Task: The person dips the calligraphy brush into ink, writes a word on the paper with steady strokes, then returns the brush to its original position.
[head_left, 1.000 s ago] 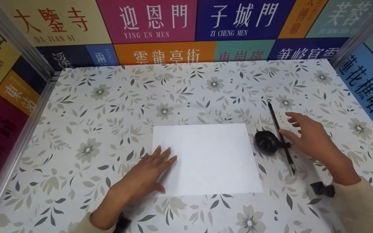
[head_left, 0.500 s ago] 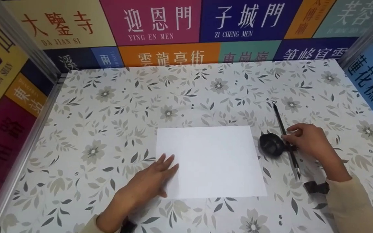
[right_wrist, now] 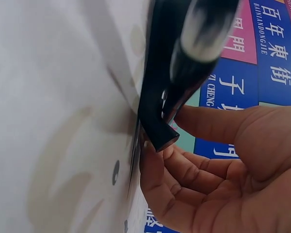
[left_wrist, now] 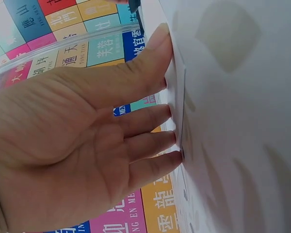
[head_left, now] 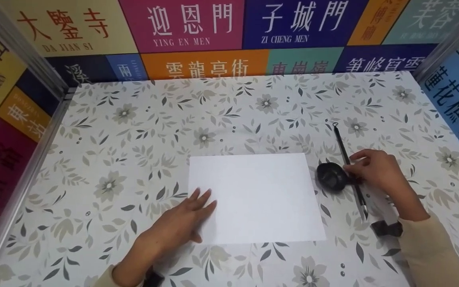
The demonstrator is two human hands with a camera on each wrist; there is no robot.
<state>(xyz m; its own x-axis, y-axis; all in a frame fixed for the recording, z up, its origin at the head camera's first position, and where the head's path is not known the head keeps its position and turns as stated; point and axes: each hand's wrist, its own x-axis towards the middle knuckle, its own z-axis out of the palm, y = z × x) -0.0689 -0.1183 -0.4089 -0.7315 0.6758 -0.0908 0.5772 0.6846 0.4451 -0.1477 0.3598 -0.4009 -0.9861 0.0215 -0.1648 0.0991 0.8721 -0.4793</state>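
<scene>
A blank white sheet of paper (head_left: pixel 259 195) lies flat on the table. My left hand (head_left: pixel 175 225) rests on its left edge with spread fingers; in the left wrist view those fingers (left_wrist: pixel 153 141) are nearly straight against the surface. Right of the sheet sits a small round black dish (head_left: pixel 330 178) with a short stub handle (right_wrist: pixel 160 131). A dark writing brush (head_left: pixel 342 145) lies across that handle, its bristle tip towards me. My right hand (head_left: pixel 381 171) pinches the brush's shaft beside the dish between thumb and fingers. What the dish contains cannot be made out.
The table cover (head_left: pixel 150 131) has a grey leaf and flower print. Coloured panels with large characters (head_left: pixel 197 24) stand along the back and both sides. A black strap piece (head_left: pixel 387 229) sits at my right wrist by the sleeve (head_left: pixel 428 247).
My right hand has come in from the brush's right side, and its fingers have drawn together on the shaft. The left hand stays on the sheet. The head view shifts slightly.
</scene>
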